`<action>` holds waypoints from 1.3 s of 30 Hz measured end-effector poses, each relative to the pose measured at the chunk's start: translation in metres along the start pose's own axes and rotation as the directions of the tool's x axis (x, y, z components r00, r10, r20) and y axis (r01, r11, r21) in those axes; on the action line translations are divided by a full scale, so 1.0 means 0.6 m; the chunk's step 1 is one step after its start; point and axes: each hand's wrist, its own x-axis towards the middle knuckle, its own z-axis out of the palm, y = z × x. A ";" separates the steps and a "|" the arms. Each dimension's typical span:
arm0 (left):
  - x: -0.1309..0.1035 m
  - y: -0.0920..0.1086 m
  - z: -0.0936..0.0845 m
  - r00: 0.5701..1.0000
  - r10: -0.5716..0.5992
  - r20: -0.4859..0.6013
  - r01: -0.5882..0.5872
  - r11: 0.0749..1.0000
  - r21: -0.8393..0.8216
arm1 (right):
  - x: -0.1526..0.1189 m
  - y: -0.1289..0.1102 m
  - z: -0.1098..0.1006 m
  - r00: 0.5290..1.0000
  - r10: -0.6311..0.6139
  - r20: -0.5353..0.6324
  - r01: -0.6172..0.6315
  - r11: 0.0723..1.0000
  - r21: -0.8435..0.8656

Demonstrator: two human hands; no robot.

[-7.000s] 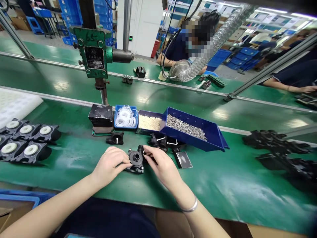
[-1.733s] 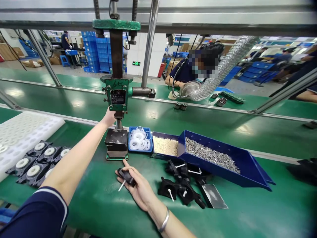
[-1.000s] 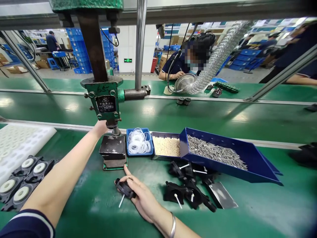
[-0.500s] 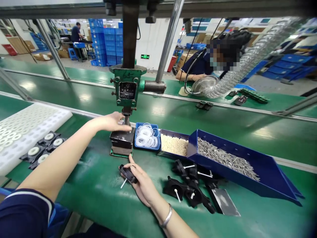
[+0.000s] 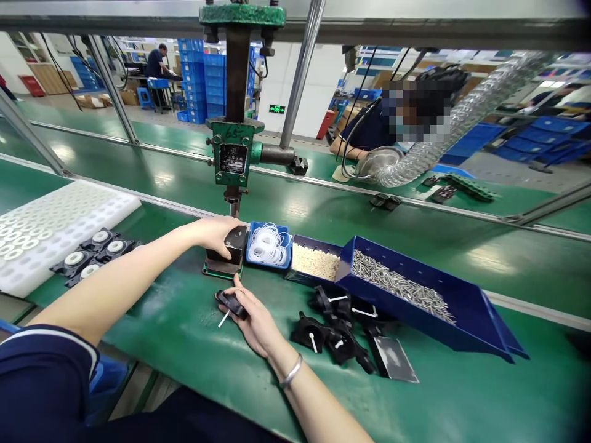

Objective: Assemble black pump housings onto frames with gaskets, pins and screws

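My left hand (image 5: 216, 235) rests at the dark metal block (image 5: 234, 246) under the green hand press (image 5: 232, 154), thumb and fingers spread apart. Its thumb lies over the block's face, and some fingertips are hidden at the far side. In front of the press, my right hand (image 5: 256, 320) holds a black plastic part (image 5: 232, 304) just above the bench. A thin white pin (image 5: 224, 318) sticks out of that part, tilted downward. Several similar black parts (image 5: 308, 332) with white pins lie to the right of this hand.
Beside the press stand a blue bin of white rings (image 5: 269, 245), a bin of small cream pieces (image 5: 314, 261) and a large blue bin of metal pins (image 5: 401, 286). At left are black parts with white rings (image 5: 101, 237) and a white foam tray (image 5: 111, 200). A co-worker (image 5: 369, 126) sits opposite.
My left hand has come down from beside the press ram onto the block, its thumb now over the front. My right hand still holds the black part. The camera view has shifted slightly.
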 end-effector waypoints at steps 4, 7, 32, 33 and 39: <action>-0.004 0.000 0.014 0.997 -0.049 -0.059 0.052 0.998 0.039 | -0.001 0.002 -0.002 1.000 0.002 -0.007 -0.002 1.000 -0.010; -0.007 0.000 0.016 0.997 -0.038 -0.062 0.040 0.999 0.031 | -0.002 0.003 -0.002 1.000 0.003 -0.012 -0.003 1.000 -0.011; -0.006 -0.008 0.014 0.998 0.028 -0.048 -0.028 1.000 0.011 | -0.005 0.008 -0.001 0.999 -0.005 -0.040 0.003 0.999 -0.043; -0.006 -0.009 0.015 0.999 0.024 -0.049 -0.023 1.000 0.014 | -0.005 0.008 -0.001 0.999 -0.005 -0.036 0.004 0.999 -0.044; -0.003 -0.013 0.021 0.998 0.021 -0.056 -0.020 1.000 0.019 | -0.006 0.008 -0.002 1.000 -0.010 -0.029 0.008 0.999 -0.046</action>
